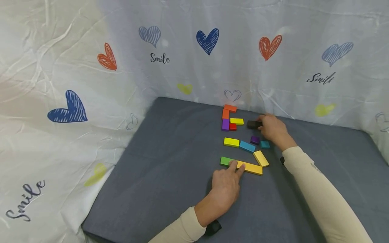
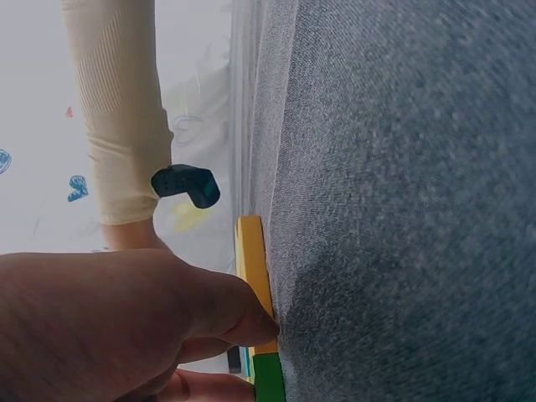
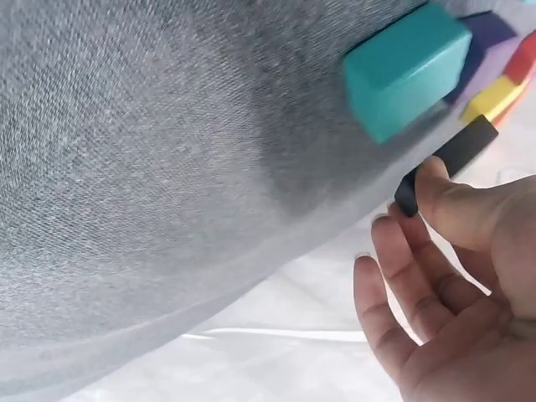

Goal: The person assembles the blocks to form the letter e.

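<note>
In the head view, my left hand touches the near row of blocks with its fingertips, where a green block meets an orange-yellow stretch. The left wrist view shows the thumb against the side of the orange-yellow stretch, beside the green block. Farther back, my right hand pinches a black block between thumb and fingers. Close by lie a dark purple block and a teal block. In the right wrist view the black block slants from the fingertips.
Yellow, blue and pale yellow blocks lie in a bent line. Behind them are orange, purple, red and another yellow block. A heart-printed sheet hangs behind the grey table.
</note>
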Motion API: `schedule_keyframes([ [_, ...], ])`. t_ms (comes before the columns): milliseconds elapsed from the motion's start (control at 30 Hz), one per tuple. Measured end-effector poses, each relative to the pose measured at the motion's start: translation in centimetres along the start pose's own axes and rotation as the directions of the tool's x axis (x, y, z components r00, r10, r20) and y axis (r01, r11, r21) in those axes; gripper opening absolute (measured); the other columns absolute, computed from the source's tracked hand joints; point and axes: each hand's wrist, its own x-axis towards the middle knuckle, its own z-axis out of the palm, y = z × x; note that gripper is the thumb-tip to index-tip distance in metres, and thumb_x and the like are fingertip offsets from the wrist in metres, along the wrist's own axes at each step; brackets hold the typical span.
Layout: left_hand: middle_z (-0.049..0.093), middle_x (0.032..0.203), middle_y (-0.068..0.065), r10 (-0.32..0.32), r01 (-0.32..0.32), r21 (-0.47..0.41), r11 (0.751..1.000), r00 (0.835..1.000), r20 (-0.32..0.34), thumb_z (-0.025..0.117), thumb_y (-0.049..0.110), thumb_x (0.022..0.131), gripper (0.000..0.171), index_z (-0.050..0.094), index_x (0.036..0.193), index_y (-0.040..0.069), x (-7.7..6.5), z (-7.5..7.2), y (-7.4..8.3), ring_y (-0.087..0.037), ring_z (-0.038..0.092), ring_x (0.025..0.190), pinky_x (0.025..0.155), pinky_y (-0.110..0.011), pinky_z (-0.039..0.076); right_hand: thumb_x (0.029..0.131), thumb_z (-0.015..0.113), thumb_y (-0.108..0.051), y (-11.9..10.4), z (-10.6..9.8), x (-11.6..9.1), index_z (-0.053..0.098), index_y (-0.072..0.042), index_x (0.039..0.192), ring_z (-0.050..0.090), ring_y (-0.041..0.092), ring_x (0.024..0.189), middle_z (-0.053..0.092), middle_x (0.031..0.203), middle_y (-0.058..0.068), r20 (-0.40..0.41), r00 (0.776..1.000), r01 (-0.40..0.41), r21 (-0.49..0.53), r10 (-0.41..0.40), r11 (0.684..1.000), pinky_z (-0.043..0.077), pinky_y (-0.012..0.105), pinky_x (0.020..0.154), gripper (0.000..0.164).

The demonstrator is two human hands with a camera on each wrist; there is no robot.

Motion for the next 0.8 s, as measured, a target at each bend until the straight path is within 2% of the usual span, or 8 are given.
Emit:
schedule_keyframes([
  [200, 0.038, 0.161, 0.014, -0.002, 0.002, -0.002, 1.0, 1.0, 0.005, 0.062, 0.05, 0.105, 0.069, 0.027, 0.164, 0.053, 0.0, 0.0, -0.1, -0.012, 0.049, 0.059, 0.056, -0.028, 0.041, 0.098, 0.075, -0.005, -1.8, 0.2, -1.0, 0.066, -0.001, 0.137, 0.063, 0.042, 0.114, 0.063, 0.13, 0.022, -0.059, 0.986, 0.152, -0.025, -0.154, 0.988, 0.055, 0.061, 0.094, 0.041],
  [400, 0.04, 0.159, 0.013, -0.003, 0.003, -0.004, 1.0, 1.0, -0.018, 0.062, 0.049, 0.105, 0.066, 0.03, 0.163, 0.053, -0.1, 0.2, -0.1, -0.012, 0.047, 0.055, 0.053, -0.029, 0.04, 0.093, 0.08, -0.002, -3.9, 0.5, -2.0, 0.07, 0.0, 0.132, 0.066, 0.04, 0.107, 0.066, 0.122, 0.02, -0.125, 0.949, 0.285, -0.058, -0.29, 0.957, 0.057, 0.057, 0.091, 0.04],
  [667, 0.042, 0.155, 0.012, -0.001, 0.002, 0.029, 1.0, 0.999, -0.036, 0.061, 0.052, 0.105, 0.066, 0.029, 0.163, 0.053, -0.2, 0.3, -0.1, -0.012, 0.045, 0.052, 0.05, -0.029, 0.038, 0.093, 0.081, -0.004, -6.4, 0.9, -2.8, 0.072, -0.004, 0.13, 0.066, 0.034, 0.106, 0.067, 0.124, 0.015, -0.127, 0.905, 0.403, -0.044, -0.405, 0.914, 0.056, 0.054, 0.094, 0.038],
  [800, 0.042, 0.153, 0.012, -0.003, 0.004, 0.033, 0.999, 0.999, -0.044, 0.061, 0.052, 0.105, 0.066, 0.029, 0.163, 0.054, -0.3, 0.3, -0.1, -0.012, 0.045, 0.051, 0.05, -0.029, 0.038, 0.092, 0.082, -0.004, -7.4, 1.1, -3.1, 0.074, -0.007, 0.128, 0.066, 0.033, 0.104, 0.069, 0.123, 0.013, -0.138, 0.874, 0.466, -0.04, -0.467, 0.884, 0.058, 0.05, 0.09, 0.037],
])
